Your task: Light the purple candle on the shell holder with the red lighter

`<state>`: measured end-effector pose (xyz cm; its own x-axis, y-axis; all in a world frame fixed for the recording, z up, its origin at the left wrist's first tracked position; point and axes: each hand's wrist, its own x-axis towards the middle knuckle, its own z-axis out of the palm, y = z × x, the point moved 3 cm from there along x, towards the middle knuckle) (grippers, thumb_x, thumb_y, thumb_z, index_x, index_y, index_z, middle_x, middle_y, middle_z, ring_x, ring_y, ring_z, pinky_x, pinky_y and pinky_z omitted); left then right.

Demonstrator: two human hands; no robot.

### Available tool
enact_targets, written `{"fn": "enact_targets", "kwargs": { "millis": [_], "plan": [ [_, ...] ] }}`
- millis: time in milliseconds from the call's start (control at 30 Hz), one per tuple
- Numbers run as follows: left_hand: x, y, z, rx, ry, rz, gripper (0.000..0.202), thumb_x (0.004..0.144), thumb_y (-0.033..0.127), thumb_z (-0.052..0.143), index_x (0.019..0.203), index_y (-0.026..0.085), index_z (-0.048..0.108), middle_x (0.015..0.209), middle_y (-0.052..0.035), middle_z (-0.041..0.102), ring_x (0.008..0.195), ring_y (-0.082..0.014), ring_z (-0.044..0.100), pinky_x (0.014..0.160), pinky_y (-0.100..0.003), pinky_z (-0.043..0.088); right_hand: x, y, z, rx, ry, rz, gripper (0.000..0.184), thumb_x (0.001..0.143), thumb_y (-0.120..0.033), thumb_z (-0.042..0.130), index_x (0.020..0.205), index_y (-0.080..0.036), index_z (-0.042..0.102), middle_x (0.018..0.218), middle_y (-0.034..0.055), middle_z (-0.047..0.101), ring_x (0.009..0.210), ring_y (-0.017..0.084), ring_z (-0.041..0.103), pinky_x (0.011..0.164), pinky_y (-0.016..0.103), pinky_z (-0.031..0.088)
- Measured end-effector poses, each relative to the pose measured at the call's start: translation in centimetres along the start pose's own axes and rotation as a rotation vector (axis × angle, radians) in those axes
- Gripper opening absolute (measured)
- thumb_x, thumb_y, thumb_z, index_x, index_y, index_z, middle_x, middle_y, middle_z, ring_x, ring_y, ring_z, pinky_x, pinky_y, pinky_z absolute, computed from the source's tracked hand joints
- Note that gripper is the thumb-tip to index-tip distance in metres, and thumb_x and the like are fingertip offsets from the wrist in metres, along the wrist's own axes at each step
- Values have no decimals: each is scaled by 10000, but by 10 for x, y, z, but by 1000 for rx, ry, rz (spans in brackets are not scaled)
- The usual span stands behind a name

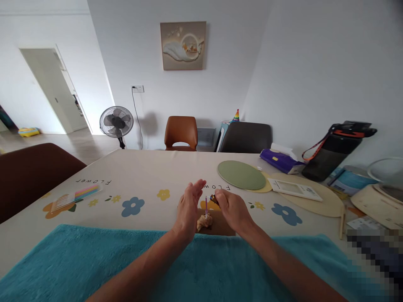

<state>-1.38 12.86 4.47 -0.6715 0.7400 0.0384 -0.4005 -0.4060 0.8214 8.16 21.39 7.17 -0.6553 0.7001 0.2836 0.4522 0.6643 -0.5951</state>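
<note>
While the left hand [188, 209] stands flat and empty just beside 1 thin purple-and-white candle [206, 205], upright in a lumpy tan pastry [204, 222] on a brown rectangular mat [226, 227], the right hand [233, 206] grips a small dark lighter [213, 199] near its tip. Lighting seems underway; next calls for steady aim. Nothing blocks the lighter, though a fluffy teal towel [94, 262] lies close; a clear packet of coloured sticks [86, 192] sits well apart.

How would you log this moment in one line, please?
left hand: open beside candle | right hand: gripping lighter | candle: upright in brown lump
</note>
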Motion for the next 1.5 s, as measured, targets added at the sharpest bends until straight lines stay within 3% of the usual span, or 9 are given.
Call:
{"fn": "enact_targets", "kwargs": {
  "millis": [300,500,667,867,1000,1267,1500],
  "plan": [
    [0,3,0,-5,6,18,422,904,436,381,1074,171,662,1232,-93,621,1232,-228,492,1097,-381,290,2,1,-1,-163,9,9,373,873,-390,279,565,-216,397,527,25,510,524,164,433,531,279,246],
    [1,5,2,-25,4,24,417,905,423,380,1059,163,667,1222,-100,627,1237,-230,487,1108,-389,274,5,5,-1,-138,-2,39,395,877,-418,277,559,-214,392,535,22,514,526,164,444,527,269,249],
    [1,6,1,-14,2,-1,419,900,441,381,1066,178,662,1246,-97,611,1259,-252,460,1110,-411,258,7,11,1,171,-32,92,474,875,-481,256,493,-211,333,457,3,416,479,141,397,500,261,284],
    [0,3,-1,27,7,-11,444,884,494,380,1077,205,656,1271,-94,591,1282,-279,429,1114,-459,229,13,31,8,728,-32,478,529,815,-622,307,508,-199,392,412,-20,385,361,91,322,366,212,235],
    [-2,4,-1,29,13,-16,434,890,490,377,1071,213,659,1285,-86,581,1282,-272,429,1116,-450,228,18,44,11,928,-1,610,521,803,-640,306,552,-196,413,415,-28,384,344,89,334,331,189,200],
    [-4,7,1,29,17,-54,433,894,484,384,1086,206,655,1303,-82,566,1275,-256,438,1121,-421,224,25,71,23,1191,61,638,508,813,-627,343,549,-196,399,409,-44,346,334,77,298,314,186,202],
    [-7,5,2,39,28,-100,438,901,482,368,1090,213,658,1328,-71,545,1298,-245,407,1133,-410,191,25,78,27,1176,87,654,513,813,-627,359,540,-194,388,412,-43,344,331,74,301,309,185,201]
  ]
}}
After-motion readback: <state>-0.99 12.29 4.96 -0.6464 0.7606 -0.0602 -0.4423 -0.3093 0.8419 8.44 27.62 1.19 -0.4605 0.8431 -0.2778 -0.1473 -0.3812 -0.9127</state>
